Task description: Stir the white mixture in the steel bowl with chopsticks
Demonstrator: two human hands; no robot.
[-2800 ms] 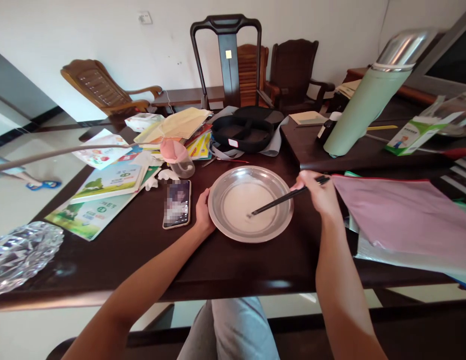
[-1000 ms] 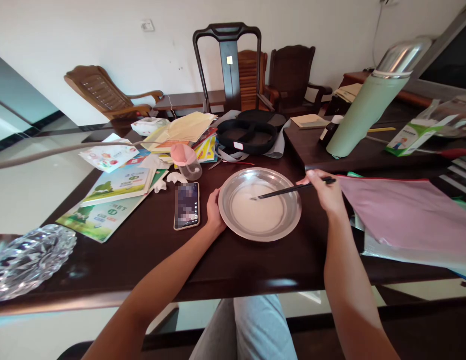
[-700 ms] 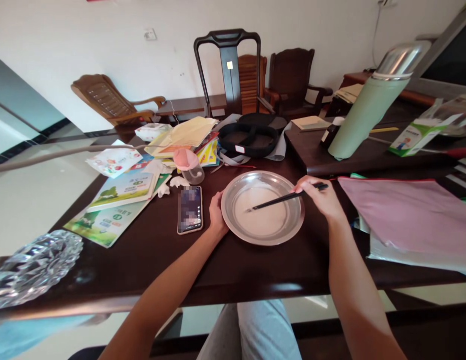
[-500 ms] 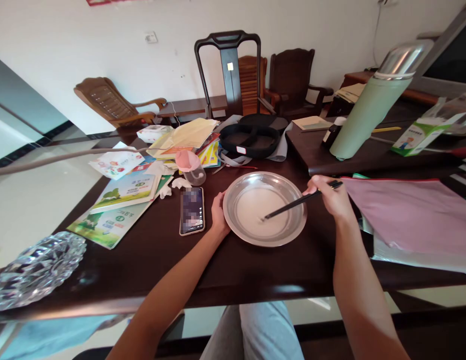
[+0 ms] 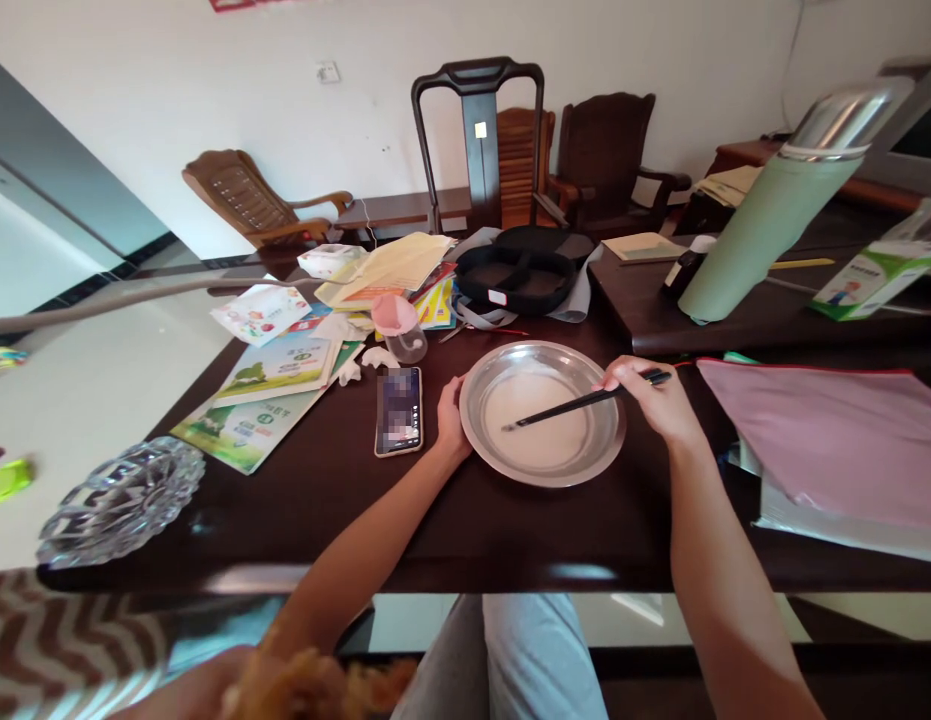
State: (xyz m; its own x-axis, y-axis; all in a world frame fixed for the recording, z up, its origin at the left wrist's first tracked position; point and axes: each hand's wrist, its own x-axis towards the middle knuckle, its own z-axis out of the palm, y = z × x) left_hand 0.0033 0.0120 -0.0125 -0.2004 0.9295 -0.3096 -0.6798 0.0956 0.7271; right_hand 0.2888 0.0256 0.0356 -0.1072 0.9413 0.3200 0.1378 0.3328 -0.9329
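A round steel plate (image 5: 541,360) holding a thin white liquid sits on the dark wooden table (image 5: 465,520) in front of me. My right hand (image 5: 652,400) is closed on a pair of black chopsticks (image 5: 570,406), whose tips reach into the white liquid near the plate's left of centre. My left hand (image 5: 449,418) rests against the plate's left rim, fingers curled along it. A smartphone (image 5: 399,410) lies face up just left of that hand.
Books and papers (image 5: 285,370) pile up at the far left with a pink-lidded cup (image 5: 400,328). A black divided tray (image 5: 519,272) sits behind the plate. A green thermos (image 5: 780,205) and a pink folder (image 5: 832,430) are on the right, a glass dish (image 5: 120,500) at near left.
The chopstick tips have swept round inside the plate, left, then right, then back to the left. My left hand has stayed on the rim. The camera has shifted, so everything sits further right.
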